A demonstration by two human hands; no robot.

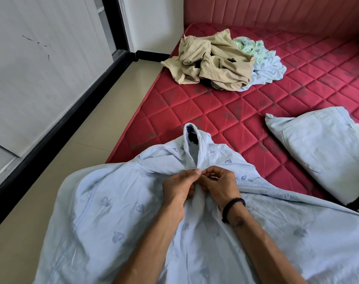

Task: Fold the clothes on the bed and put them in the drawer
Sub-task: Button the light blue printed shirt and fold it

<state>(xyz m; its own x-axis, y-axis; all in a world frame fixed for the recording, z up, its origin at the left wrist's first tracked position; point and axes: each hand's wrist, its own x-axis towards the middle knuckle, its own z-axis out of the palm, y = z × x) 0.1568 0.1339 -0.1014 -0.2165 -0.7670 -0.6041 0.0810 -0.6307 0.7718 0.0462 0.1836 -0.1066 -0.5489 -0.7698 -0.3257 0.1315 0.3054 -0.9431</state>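
Shirt: pale blue shirt (117, 212) with small leaf prints, spread over the near corner of the red quilted mattress (246, 103), collar standing up.
Left hand (176, 191): fingers curled, thumb and fingertips pinching the shirt front just below the collar.
Right hand (219, 183): fingers curled, pinching the same spot, touching the left hand; black wristband (233, 208) on the wrist.
Folded piece: pale blue folded garment (322, 148) on the mattress, at right.
Pile: 1 heap of unfolded clothes (215, 62), beige on top, far side of the mattress.
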